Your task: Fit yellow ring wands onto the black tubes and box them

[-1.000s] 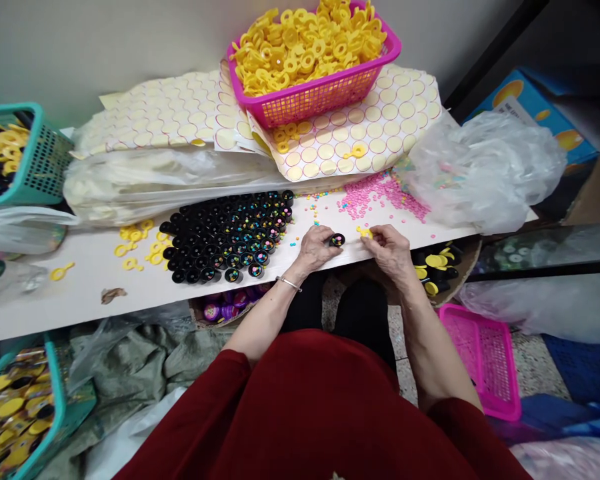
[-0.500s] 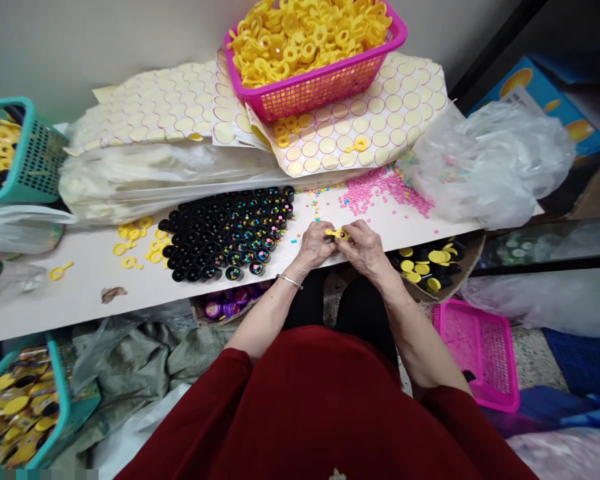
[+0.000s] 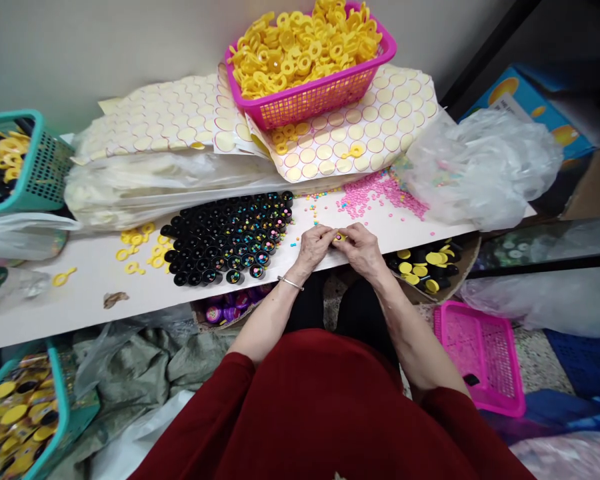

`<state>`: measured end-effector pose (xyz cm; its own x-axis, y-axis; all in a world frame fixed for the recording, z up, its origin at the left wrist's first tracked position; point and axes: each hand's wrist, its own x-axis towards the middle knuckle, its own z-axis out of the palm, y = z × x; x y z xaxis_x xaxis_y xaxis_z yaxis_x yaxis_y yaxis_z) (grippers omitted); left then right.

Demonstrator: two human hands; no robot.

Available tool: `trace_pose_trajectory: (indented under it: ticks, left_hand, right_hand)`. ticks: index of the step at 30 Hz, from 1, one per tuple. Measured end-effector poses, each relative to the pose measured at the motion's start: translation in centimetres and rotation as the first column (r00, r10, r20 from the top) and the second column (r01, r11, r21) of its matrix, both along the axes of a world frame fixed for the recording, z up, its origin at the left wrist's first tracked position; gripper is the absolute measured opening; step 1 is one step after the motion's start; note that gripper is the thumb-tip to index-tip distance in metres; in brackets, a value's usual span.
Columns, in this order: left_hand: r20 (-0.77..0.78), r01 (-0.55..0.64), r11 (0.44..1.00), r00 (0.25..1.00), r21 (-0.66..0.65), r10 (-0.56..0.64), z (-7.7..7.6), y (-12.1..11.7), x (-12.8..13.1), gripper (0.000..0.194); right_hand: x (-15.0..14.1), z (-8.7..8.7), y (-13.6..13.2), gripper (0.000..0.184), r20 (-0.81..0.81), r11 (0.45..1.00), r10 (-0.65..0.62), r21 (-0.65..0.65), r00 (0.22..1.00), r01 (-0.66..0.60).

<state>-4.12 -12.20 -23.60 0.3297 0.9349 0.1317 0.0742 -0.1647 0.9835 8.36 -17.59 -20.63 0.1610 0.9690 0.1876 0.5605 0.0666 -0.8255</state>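
My left hand point(image 3: 314, 248) and my right hand point(image 3: 361, 249) meet at the front edge of the table, fingers closed. Between their fingertips is a small yellow ring piece point(image 3: 339, 238), mostly covered, with something dark at its middle. Whether a black cup is under it I cannot tell. To the left of my hands stand rows of small black cups point(image 3: 200, 257); those on the right side contain coloured beads. Beyond my hands lie a heap of pink beads point(image 3: 367, 193) and a few loose beads of other colours.
A pink basket point(image 3: 320, 93) of yellow ring pieces stands on sticker sheets point(image 3: 400, 93) at the back. Loose yellow rings point(image 3: 135, 235) lie left of the cups. A clear plastic bag point(image 3: 485, 167) sits at right. Below the edge is a box point(image 3: 443, 290) of black and yellow pieces.
My fingers have closed further over the yellow ring piece, so its handle no longer shows. Both hands stay together at nearly the same place. The whole view has shifted slightly.
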Motion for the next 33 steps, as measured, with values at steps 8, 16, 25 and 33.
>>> trace_pose_trajectory:
  ticks: [8, 16, 25, 33]
  left_hand:
    - [0.004, -0.075, 0.996, 0.997, -0.042, 0.075, 0.3, -0.5, 0.5, 0.031]
    - [0.032, -0.121, 0.974, 0.991, -0.192, 0.130, 0.1, -1.0, 0.9, 0.023]
    - [-0.054, -0.178, 0.964, 0.984, -0.200, 0.170, 0.5, -0.9, 1.2, 0.019]
    - [-0.181, -0.246, 0.948, 0.961, -0.202, 0.211, 0.7, -0.5, 1.8, 0.040]
  right_hand:
    - [-2.2, -1.4, 0.4, 0.037, -0.658, 0.921, -0.386, -0.308, 0.646, 0.237]
    - [-2.4, -1.3, 0.9, 0.030, -0.659, 0.901, -0.426, -0.369, 0.620, 0.226]
    - [-3.1, -1.3, 0.8, 0.028, -0.686, 0.891, -0.453, -0.359, 0.569, 0.276]
    - [-3.3, -0.4, 1.0, 0.027, -0.693, 0.862, -0.505, -0.425, 0.514, 0.275]
